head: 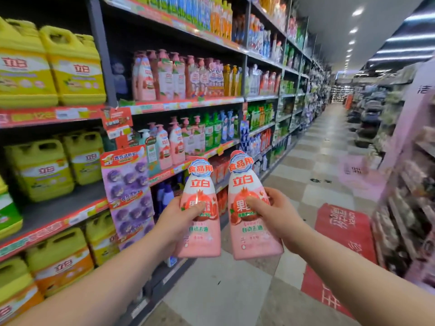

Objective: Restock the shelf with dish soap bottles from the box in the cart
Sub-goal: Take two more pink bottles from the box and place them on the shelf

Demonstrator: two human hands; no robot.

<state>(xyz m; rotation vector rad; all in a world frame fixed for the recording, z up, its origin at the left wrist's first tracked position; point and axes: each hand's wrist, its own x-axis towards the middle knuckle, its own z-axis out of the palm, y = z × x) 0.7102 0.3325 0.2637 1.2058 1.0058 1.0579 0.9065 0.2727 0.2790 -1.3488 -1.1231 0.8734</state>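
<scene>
Dish soap bottles, two of them and both pink, are held up side by side in mid-air in front of the person. One bottle (200, 208) sits in the left hand (179, 222), whose fingers wrap around its lower half while the thumb presses across the label. The other bottle (253, 205) sits in the right hand (274, 215) in the same way, thumb on the front and fingers curled behind. Both bottles stand nearly upright, their tops leaning slightly apart and their lower edges close together without clearly touching. Each carries a blue and red tag at the neck.

To the left of the hands runs a long shelf (179, 105) stocked with more pink pump bottles (164, 76), with green bottles (213, 131) further along it. Further left of the left forearm stand big yellow jugs (73, 67). Just beside the left hand hang purple packs (128, 184). Below and beyond the right hand, a red floor mat (341, 222) lies on the tiled aisle.
</scene>
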